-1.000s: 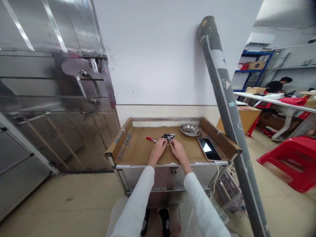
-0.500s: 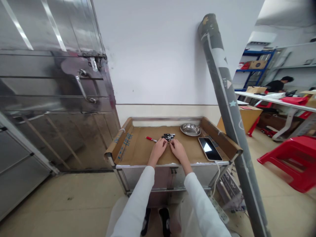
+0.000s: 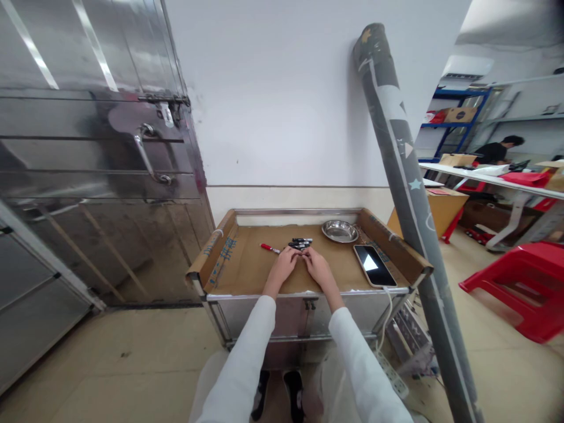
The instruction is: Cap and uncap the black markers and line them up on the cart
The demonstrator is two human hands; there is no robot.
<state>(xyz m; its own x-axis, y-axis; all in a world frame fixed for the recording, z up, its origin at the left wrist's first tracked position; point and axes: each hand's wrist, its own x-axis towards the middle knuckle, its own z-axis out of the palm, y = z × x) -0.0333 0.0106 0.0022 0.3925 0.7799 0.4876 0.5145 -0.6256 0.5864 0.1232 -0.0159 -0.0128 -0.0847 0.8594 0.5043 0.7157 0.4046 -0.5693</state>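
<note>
My left hand (image 3: 285, 262) and my right hand (image 3: 315, 263) meet fingertip to fingertip over the cardboard-lined tabletop (image 3: 251, 270). Both have their fingers closed in a pinch around something small and dark that my fingers mostly hide. Just beyond my fingertips lie several black markers (image 3: 301, 240), side by side and partly covered by my hands. A red marker (image 3: 267, 247) rests to the left, its white end close to my left hand.
A round steel dish (image 3: 340, 231) stands at the back right. Nearer, a phone (image 3: 374, 265) lies with a white cable plugged in. Cardboard walls (image 3: 396, 254) edge the sides. A long grey roll (image 3: 409, 170) leans beside the table, and a red stool (image 3: 524, 288) stands farther right.
My fingertips have shifted very slightly and come a little closer together. The markers, dish and phone have stayed in place.
</note>
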